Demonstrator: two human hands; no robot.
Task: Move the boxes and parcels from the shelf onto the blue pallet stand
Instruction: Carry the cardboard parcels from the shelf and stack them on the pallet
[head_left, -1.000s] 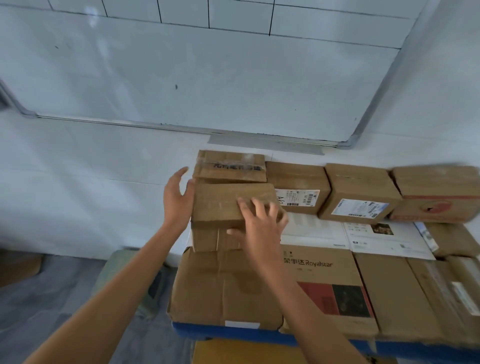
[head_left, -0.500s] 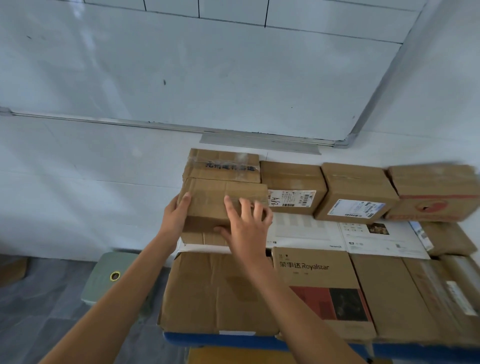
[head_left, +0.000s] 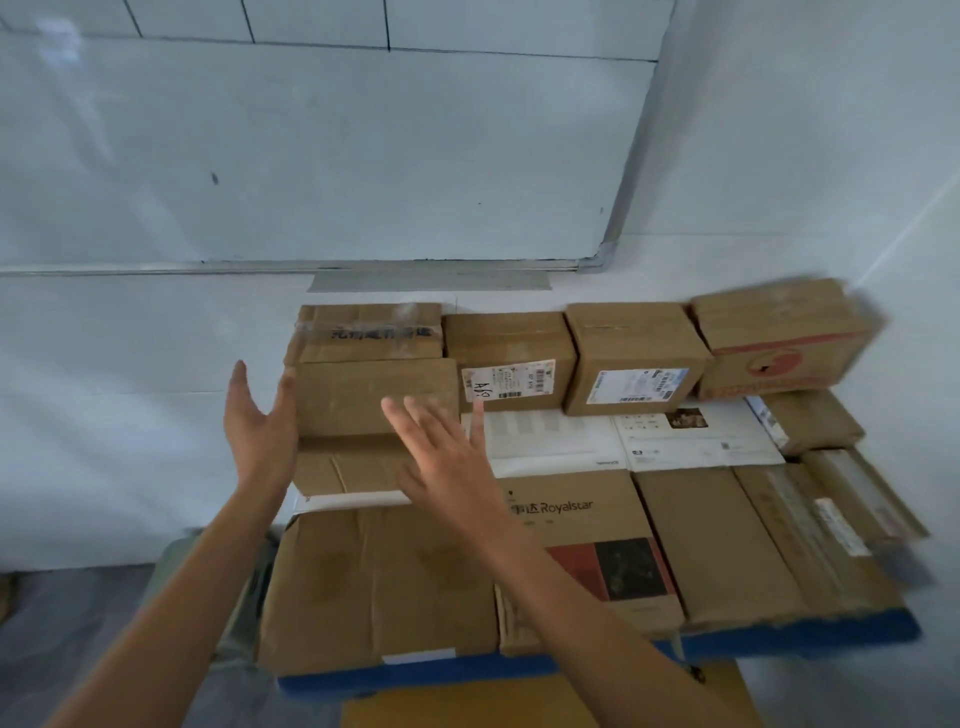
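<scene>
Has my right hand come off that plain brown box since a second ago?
Yes. The right hand lifted off the plain brown box, toward the camera, fingers spread; the box stays against the taped box.

Plain brown cardboard box (head_left: 363, 397), lying flat atop the stack on the blue pallet stand (head_left: 779, 636), upper layer, left end. Just right of the left hand's fingers (head_left: 283, 400), partly behind the right hand's fingers (head_left: 415, 415). Touching or apart: unclear.

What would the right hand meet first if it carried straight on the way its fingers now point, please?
Probably the plain brown box just placed on the stack: the right hand points up and forward over its front face. Depth is unclear.
</scene>
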